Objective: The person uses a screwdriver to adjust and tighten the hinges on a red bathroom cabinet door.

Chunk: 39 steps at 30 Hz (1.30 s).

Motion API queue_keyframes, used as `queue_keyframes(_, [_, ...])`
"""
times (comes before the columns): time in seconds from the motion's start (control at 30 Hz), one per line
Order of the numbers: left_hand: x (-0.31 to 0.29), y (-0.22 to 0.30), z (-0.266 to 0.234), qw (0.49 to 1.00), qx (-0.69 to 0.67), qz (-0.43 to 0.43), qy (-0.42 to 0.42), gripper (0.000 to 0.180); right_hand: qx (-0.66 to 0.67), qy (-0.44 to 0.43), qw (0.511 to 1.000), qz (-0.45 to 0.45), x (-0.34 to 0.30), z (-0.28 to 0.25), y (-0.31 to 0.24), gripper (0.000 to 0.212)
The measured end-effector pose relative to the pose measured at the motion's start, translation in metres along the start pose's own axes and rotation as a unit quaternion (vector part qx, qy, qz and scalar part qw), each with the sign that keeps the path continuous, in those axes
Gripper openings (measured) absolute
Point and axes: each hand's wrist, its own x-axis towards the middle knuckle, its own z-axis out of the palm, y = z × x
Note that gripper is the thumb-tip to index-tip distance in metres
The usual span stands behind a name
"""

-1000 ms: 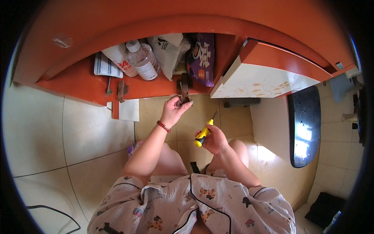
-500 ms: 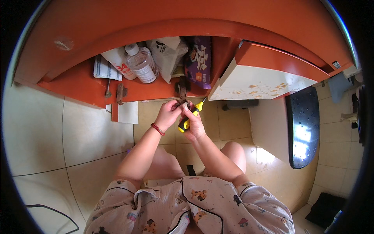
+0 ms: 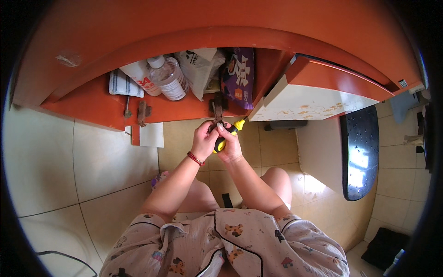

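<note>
A rusty cabinet hinge sticks out over the front edge of the open cabinet floor. My left hand, a red bead bracelet at its wrist, has its fingers closed on the hinge's near end. A yellow and black screwdriver lies across my right hand, gripped against the palm with its tip slanting away to the right. The thumb and fingers of that hand also meet the hinge beside the left fingertips. What lies between the fingertips is partly hidden.
Inside the orange cabinet stand a clear bottle, a white bottle, a plastic bag and a purple packet. Another rusty hinge sits further left. A white door panel juts out at right, near a wet black surface.
The view has shifted slightly. Both hands stay together at the hinge, and the screwdriver has turned a little in my right hand.
</note>
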Motion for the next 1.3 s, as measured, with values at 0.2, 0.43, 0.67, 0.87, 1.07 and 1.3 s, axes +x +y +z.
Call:
queue_keyframes(0.2, [0.000,-0.010,-0.005,1.000,0.013,0.010,0.007,0.016,-0.027,-0.004,1.000,-0.015,0.002,-0.005,0.001,0.024])
queue_keyframes(0.43, [0.002,-0.001,-0.003,0.999,0.015,0.035,-0.017,0.017,-0.024,-0.044,0.999,-0.021,0.000,-0.001,-0.005,0.018])
queue_keyframes(0.67, [0.003,-0.010,-0.010,0.995,0.083,0.050,-0.006,0.018,-0.028,-0.043,0.998,-0.023,0.000,-0.001,-0.005,0.015])
queue_keyframes(0.87, [0.004,-0.021,-0.015,0.999,0.044,0.015,0.004,0.017,-0.046,-0.019,0.999,-0.021,-0.005,0.011,-0.007,0.017])
queue_keyframes(1.07, [0.001,0.012,-0.001,0.999,0.006,-0.047,0.012,0.014,-0.026,0.021,0.999,-0.011,-0.020,0.018,-0.006,0.026])
queue_keyframes(1.3, [0.001,0.028,0.004,0.983,-0.087,-0.146,0.070,0.018,-0.015,0.060,0.998,0.019,-0.039,0.026,-0.011,0.048])
